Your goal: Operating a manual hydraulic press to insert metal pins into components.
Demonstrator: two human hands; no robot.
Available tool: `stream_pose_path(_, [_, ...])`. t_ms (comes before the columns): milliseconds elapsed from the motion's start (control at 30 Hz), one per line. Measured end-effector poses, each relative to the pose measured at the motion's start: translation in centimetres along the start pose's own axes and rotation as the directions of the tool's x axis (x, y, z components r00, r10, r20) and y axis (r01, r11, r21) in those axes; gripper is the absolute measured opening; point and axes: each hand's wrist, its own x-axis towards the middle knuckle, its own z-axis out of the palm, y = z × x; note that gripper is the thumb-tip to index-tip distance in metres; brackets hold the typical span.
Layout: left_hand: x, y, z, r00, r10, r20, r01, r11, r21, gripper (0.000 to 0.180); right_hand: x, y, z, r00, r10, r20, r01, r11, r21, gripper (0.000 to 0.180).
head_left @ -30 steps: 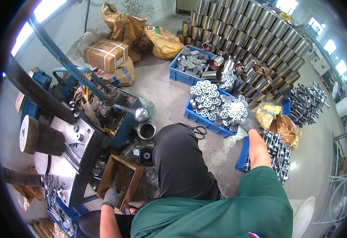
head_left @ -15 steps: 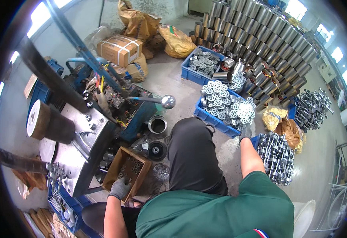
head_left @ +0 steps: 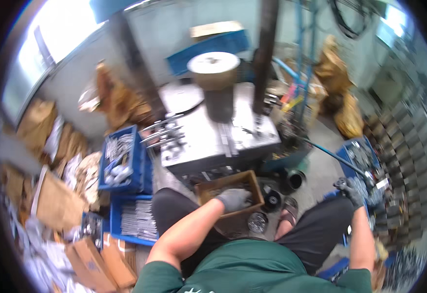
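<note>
My left hand (head_left: 235, 199), in a grey glove, reaches into an open wooden box (head_left: 208, 189) between my knees. Its fingers are curled down inside, and what they hold is hidden. My right hand (head_left: 354, 194), also gloved, is raised beside my right knee. In its fingers is a grey spoked metal disc (head_left: 341, 184), smeared by motion. Beyond that hand stands a blue bin (head_left: 365, 146) of similar metal discs.
A steel machine table (head_left: 199, 154) with a thick cylindrical ram (head_left: 218, 100) stands ahead. Metal rods (head_left: 162, 133) lie on its left. Blue crates (head_left: 134, 166) of metal parts are at my left, near cardboard (head_left: 94, 266). Stacked metal cylinders (head_left: 399, 161) fill the right side.
My view has swung left toward the machine table. My right hand has come away from the pile of discs with a disc in its fingers. My left hand has moved further into the box.
</note>
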Motion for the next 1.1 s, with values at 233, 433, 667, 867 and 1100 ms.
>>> stream_pose_path(233, [3.1, 1.5, -0.3, 0.981, 0.125, -0.150, -0.139, 0.987, -0.082, 0.033, 2.7, -18.3, 14.8, 0.927, 0.010, 0.376, 0.200, 0.833, -0.515, 0.062])
stream_pose_path(433, [3.4, 3.2, -0.4, 0.913, 0.200, -0.356, -0.357, 0.815, -0.457, 0.040, 1.4, -19.8, 28.0, 0.838, -0.297, 0.457, 0.302, 0.951, 0.064, 0.061])
stream_pose_path(667, [3.4, 4.7, -0.9, 0.968, 0.080, -0.238, -0.245, 0.513, -0.822, 0.044, 0.9, -20.4, 31.6, 0.865, -0.267, 0.425, 0.090, 0.915, 0.393, 0.052])
stream_pose_path(867, [4.5, 4.0, 1.0, 0.931, -0.055, -0.360, -0.349, 0.146, -0.926, 0.036, 0.3, -21.7, 33.2, 0.914, -0.289, 0.284, 0.199, 0.931, 0.307, 0.049])
stream_pose_path(1100, [3.6, 2.3, 3.1, 0.976, -0.138, -0.166, -0.124, 0.270, -0.955, 0.034, 2.4, -23.7, 31.6, 0.873, -0.487, 0.032, 0.470, 0.856, 0.214, 0.057])
